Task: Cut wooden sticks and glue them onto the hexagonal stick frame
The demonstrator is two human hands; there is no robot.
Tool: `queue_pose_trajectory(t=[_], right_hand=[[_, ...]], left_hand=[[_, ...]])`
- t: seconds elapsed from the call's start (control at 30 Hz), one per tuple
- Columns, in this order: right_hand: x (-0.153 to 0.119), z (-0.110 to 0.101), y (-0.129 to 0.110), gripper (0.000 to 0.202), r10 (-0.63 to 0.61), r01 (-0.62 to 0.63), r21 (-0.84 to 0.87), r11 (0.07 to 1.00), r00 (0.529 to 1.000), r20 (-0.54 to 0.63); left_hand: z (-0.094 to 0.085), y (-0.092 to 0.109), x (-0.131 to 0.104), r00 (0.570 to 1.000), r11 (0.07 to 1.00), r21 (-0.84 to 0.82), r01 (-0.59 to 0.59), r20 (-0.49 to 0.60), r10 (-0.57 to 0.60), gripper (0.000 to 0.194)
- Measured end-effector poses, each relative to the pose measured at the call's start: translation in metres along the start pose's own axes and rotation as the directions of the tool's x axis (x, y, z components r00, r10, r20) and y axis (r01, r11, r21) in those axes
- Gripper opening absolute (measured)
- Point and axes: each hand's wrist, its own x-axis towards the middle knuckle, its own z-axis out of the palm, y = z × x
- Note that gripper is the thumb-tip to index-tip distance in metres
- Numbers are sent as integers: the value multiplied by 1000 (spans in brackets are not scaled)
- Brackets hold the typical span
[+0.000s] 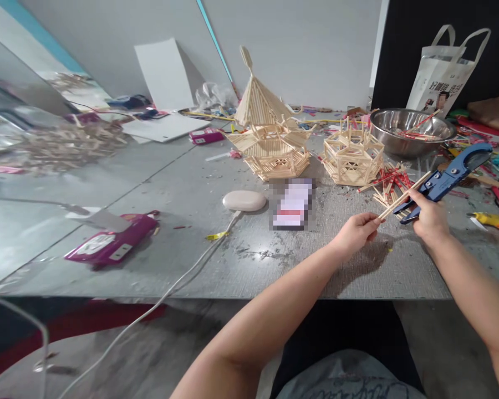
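My left hand [360, 230] pinches the lower end of a few thin wooden sticks [393, 208], which slant up to the right. My right hand [430, 216] is closed around the handles of a blue pipe cutter [449, 174], its hooked head pointing up and right. The sticks' upper part runs past my right thumb, beside the cutter's handles; whether that thumb presses on them I cannot tell. Just behind the hands lies a pile of red-marked sticks [393, 180]. A small hexagonal stick frame [353, 155] stands behind them, beside a larger stick-built model with a pointed roof [264, 102].
A steel bowl [413, 133] with sticks stands at back right, near a white bag [443, 77]. A yellow tool [494, 221] lies at far right. A phone [293, 204], a white oval device [244, 200] with a cable and a purple box [114, 238] are leftward.
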Motion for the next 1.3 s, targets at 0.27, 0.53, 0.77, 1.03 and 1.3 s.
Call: queue_pose_trajectory(t=[0.27, 0.53, 0.77, 1.03, 1.3], right_hand=[[20, -12, -23, 25, -127, 124, 114, 986, 992, 14], [43, -28, -32, 22, -122, 132, 133, 982, 989, -84], [31, -21, -24, 21, -115, 115, 19, 993, 993, 17], [24, -14, -20, 19, -71, 73, -24, 997, 995, 75], [22, -15, -17, 22, -35, 38, -32, 999, 994, 105]], left_hand=[[-10, 5, 0, 985, 951, 307, 31, -170, 22, 21], [-29, 15, 16, 960, 691, 713, 122, -261, 100, 20], [-23, 17, 43, 985, 387, 912, 133, -166, 52, 21], [-8, 10, 83, 997, 314, 949, 12, -35, 67, 23], [-26, 13, 73, 992, 256, 966, -40, 7, 126, 24]])
